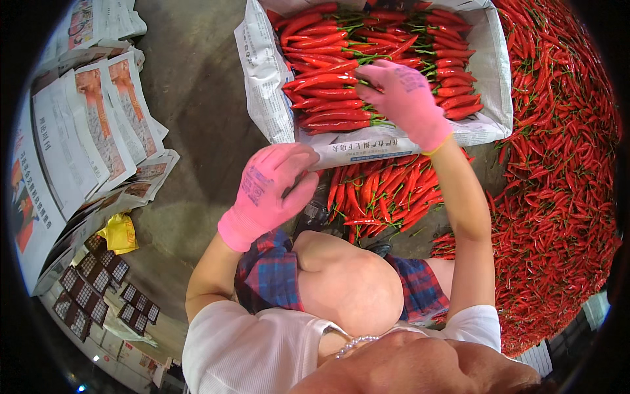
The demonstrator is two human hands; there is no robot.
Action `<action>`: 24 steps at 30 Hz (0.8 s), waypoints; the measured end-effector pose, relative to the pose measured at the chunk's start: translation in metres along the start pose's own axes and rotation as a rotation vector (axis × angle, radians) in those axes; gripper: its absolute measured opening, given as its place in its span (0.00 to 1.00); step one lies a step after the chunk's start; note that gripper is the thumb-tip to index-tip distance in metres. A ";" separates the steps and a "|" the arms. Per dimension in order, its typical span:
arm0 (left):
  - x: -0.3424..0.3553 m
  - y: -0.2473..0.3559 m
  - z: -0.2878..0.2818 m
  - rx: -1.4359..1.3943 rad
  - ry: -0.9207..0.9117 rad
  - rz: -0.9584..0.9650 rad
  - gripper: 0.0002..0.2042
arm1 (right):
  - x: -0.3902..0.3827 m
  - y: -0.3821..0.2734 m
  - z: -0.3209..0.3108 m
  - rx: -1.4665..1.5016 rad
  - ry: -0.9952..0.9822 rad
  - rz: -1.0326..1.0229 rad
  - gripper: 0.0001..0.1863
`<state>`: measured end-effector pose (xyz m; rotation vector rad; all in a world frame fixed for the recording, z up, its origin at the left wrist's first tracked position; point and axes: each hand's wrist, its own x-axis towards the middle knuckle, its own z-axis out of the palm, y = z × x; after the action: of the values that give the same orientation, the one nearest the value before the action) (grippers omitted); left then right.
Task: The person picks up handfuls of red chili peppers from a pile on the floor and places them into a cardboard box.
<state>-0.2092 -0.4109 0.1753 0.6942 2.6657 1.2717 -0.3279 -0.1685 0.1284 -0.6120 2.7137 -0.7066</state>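
My right hand (pixel 408 98), in a pink glove, reaches over a box (pixel 492 79) lined with printed newspaper. Its thumb and fingers close around the stem end of a red chili pepper (pixel 326 80) in the left row. Other red chilies lie side by side in that row, their green stems toward the middle, with a second row on the right. My left hand (pixel 272 187), also gloved in pink, is at the box's near left corner. Its fingers are loosely bent, the thumb apart, and the fingertips are against or just beside the newspaper lining; nothing shows in its grasp.
A large heap of loose red chilies (pixel 558 197) covers the right side. A smaller chili pile (pixel 387 197) lies between the box and my knees. Stacked newspapers (pixel 85 131) are at the left, with a yellow plastic bag (pixel 119 234) beside them on the grey floor (pixel 190 79).
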 end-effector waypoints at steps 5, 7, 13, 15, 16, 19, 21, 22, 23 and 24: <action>0.005 0.002 0.007 -0.047 -0.054 0.033 0.16 | 0.039 0.010 0.044 -0.052 0.020 -0.006 0.08; -0.005 0.004 0.005 -0.066 -0.015 0.059 0.20 | 0.036 -0.009 0.031 -0.003 0.067 -0.032 0.09; -0.008 0.005 0.021 -0.136 0.072 0.106 0.21 | 0.036 -0.043 0.060 0.070 0.075 -0.118 0.11; -0.009 0.008 0.021 -0.160 0.053 0.078 0.19 | 0.048 -0.044 0.068 -0.069 -0.067 -0.124 0.10; -0.011 0.009 0.021 -0.172 0.041 0.066 0.18 | 0.055 -0.042 0.069 -0.067 -0.161 -0.055 0.12; -0.025 0.004 0.011 -0.111 0.029 0.078 0.16 | 0.056 -0.045 0.058 0.407 -0.108 -0.069 0.13; -0.030 0.008 0.005 -0.177 0.018 0.019 0.16 | 0.033 -0.028 0.039 1.009 -0.035 0.044 0.19; -0.029 0.011 0.003 -0.207 0.006 -0.008 0.16 | 0.014 -0.016 0.013 0.924 -0.007 0.130 0.20; -0.025 0.014 0.005 -0.232 -0.013 0.019 0.16 | -0.013 0.002 -0.006 0.809 0.190 0.069 0.21; -0.020 0.016 0.014 -0.271 -0.043 0.051 0.16 | -0.054 0.022 -0.027 0.877 0.202 0.165 0.21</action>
<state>-0.1817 -0.4010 0.1769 0.7427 2.3913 1.5723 -0.2980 -0.1150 0.1480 -0.0980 2.2174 -1.8075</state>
